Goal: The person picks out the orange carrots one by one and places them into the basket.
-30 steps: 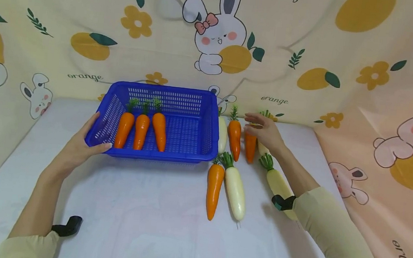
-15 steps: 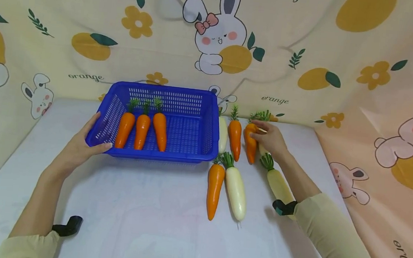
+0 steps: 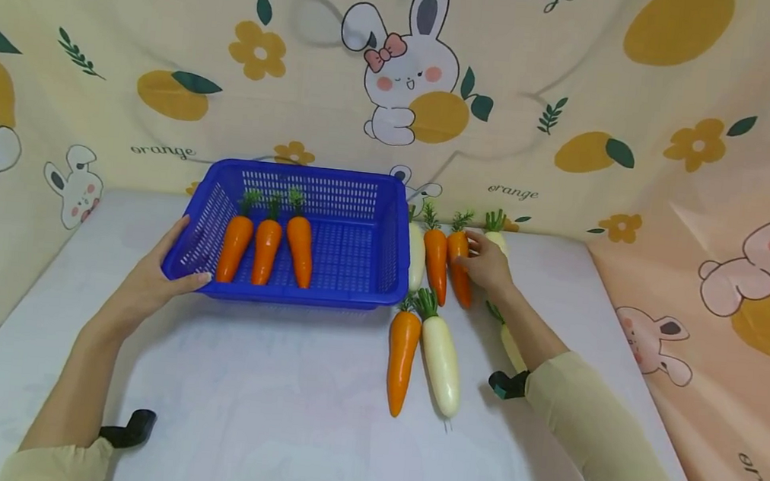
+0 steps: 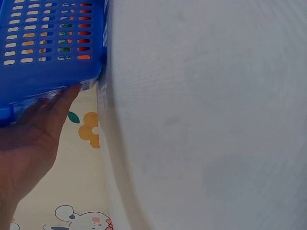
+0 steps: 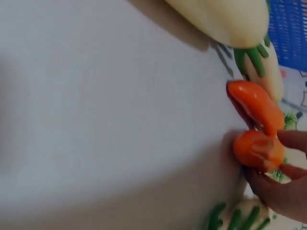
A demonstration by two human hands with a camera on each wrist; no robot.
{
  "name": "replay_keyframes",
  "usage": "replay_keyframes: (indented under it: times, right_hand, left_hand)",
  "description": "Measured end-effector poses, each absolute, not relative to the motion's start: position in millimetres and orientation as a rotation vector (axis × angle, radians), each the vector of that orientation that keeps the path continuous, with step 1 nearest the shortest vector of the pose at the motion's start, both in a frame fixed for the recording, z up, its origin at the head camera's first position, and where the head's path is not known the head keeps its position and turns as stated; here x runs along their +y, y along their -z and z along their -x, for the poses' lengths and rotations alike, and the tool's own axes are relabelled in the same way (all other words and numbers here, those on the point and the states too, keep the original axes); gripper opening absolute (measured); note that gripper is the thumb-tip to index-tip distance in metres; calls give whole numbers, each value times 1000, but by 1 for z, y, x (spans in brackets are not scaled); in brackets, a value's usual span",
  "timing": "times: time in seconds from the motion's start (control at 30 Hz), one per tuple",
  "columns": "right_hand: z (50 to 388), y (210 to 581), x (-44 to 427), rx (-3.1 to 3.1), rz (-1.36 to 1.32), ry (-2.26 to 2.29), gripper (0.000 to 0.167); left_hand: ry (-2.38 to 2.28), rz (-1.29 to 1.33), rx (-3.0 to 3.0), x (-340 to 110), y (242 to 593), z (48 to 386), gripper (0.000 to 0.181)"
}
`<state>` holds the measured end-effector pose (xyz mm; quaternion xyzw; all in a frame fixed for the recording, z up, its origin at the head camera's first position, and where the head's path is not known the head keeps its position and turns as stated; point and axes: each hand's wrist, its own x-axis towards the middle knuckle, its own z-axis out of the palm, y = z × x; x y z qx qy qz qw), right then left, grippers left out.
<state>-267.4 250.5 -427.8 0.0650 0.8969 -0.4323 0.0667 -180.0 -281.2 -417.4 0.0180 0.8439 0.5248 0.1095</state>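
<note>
The rightmost carrot (image 3: pixel 456 248), long axis approx. near-far w/ its leafy top far, sits just left of the R hand (image 3: pixel 490 268) (the nearer one), pinched in its fingers, and right of the blue basket (image 3: pixel 305 294), whose left end the L hand (image 3: pixel 156 275) grips.

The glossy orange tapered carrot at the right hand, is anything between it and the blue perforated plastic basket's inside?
Yes: straight left of the carrot in the right hand lie another glossy orange carrot, then a smooth white radish, then the raised right wall of the basket. Nothing visible blocks lifting over them.
</note>
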Motion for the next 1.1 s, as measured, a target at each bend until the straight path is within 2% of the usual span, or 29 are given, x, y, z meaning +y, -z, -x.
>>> replay_keyframes:
  times: [0.4, 0.73, 1.1]
  right_hand:
    - [271, 434, 246, 2774, -206, 1210, 70]
    - [270, 442, 254, 2686, -118, 1378, 65]
    - [265, 402, 243, 2586, 28, 1536, 69]
  left_hand:
    - [-1527, -65, 2490, -280, 420, 180, 100]
    - [-1541, -65, 2482, -280, 423, 179, 100]
    - [-1577, -77, 2474, -282, 418, 180, 100]
